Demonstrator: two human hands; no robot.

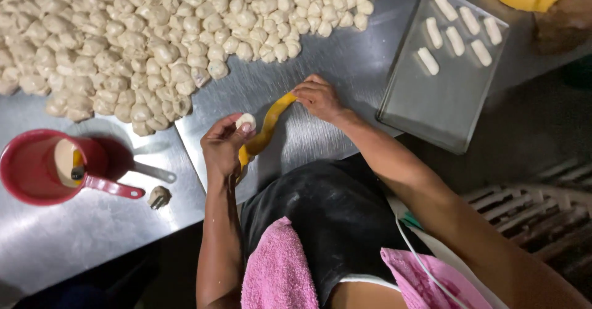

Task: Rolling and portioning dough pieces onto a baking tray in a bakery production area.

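Yellow dough strip (266,128), flat and wavy, stretches across the middle of the frame between both hands. The right hand (317,96) pinches its upper end against the steel table (74,235); the left hand (223,146) pinches the lower end and a small white dough ball (246,121). A heap of pale dough pieces (154,32) fills the upper left. A red cup (37,167) sits at left, a metal tray (447,78) with white rolls upper right. The room beyond is dark.
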